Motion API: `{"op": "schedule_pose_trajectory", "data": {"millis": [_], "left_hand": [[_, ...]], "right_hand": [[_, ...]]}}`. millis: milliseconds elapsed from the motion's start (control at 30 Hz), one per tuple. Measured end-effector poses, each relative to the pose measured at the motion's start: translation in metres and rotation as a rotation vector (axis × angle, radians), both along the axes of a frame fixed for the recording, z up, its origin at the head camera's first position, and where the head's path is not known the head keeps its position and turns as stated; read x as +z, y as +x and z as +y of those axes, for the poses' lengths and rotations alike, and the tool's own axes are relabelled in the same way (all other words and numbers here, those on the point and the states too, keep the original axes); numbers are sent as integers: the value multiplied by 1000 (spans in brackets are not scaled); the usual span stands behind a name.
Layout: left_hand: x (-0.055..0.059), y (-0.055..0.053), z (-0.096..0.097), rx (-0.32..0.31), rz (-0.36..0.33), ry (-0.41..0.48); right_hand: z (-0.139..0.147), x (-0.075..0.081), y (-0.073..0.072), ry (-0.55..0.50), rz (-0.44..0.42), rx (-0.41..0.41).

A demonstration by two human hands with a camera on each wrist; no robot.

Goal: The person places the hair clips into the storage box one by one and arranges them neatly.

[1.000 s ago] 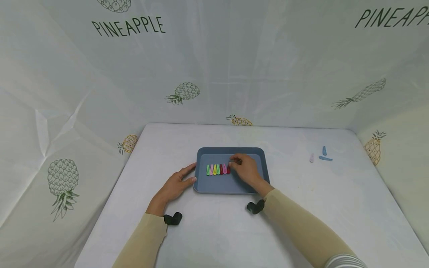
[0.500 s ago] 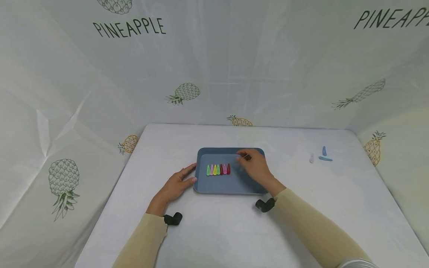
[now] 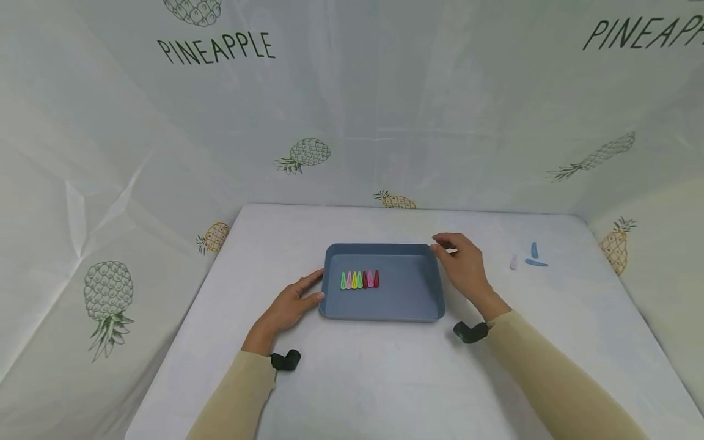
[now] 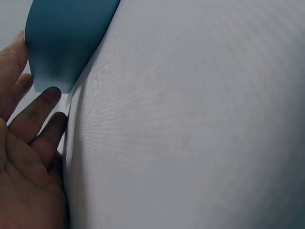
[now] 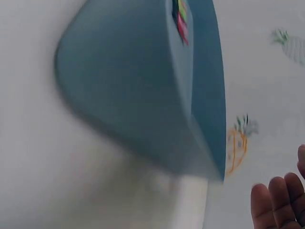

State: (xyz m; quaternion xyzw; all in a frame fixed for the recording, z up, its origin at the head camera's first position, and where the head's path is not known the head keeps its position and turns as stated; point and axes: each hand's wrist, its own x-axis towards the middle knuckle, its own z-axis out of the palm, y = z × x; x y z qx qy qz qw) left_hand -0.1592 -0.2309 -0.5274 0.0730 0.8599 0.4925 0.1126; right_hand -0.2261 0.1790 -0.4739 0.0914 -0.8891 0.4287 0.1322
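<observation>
A blue-grey tray [image 3: 409, 290] lies on the table, with several snap hair clips [image 3: 360, 280] in a row on its left half: green, pink, yellow and red ones, tips pointing away. My left hand [image 3: 286, 308] rests at the tray's left edge, its fingers extended; the left wrist view shows the hand [image 4: 33, 157] beside the tray wall [image 4: 66, 43]. Beside the far right corner is my right hand [image 3: 464, 269], fingers loosely bent with nothing visible in them. The right wrist view shows its fingertips [image 5: 281, 205] apart from the tray [image 5: 119, 71].
On the table's right side lie a pale pink hair clip [image 3: 514, 262] and two blue ones, one pointing away [image 3: 535, 250] and one lying sideways [image 3: 536, 263]. A pineapple-print cloth [image 3: 352, 110] hangs behind the white table [image 3: 374, 379].
My right hand has moved right, from beside the last red clip across the tray to its far right corner. The left hand and the row of clips have stayed put.
</observation>
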Motion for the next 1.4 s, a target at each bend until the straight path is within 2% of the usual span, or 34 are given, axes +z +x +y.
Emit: {"op": "schedule_pose_trajectory", "data": {"millis": [233, 500, 700, 1067, 1400], "left_hand": [[0, 0, 0, 0, 5, -1], [1, 0, 1, -1, 10, -10], [0, 0, 0, 1, 4, -5], [0, 0, 0, -1, 3, -5], [0, 0, 1, -3, 14, -9]], "right_hand": [[39, 0, -3, 39, -41, -102], [73, 0, -2, 6, -75, -168], [94, -1, -2, -14, -109, -186], [132, -8, -3, 25, -140, -217], [174, -26, -5, 87, -270, -194]]}}
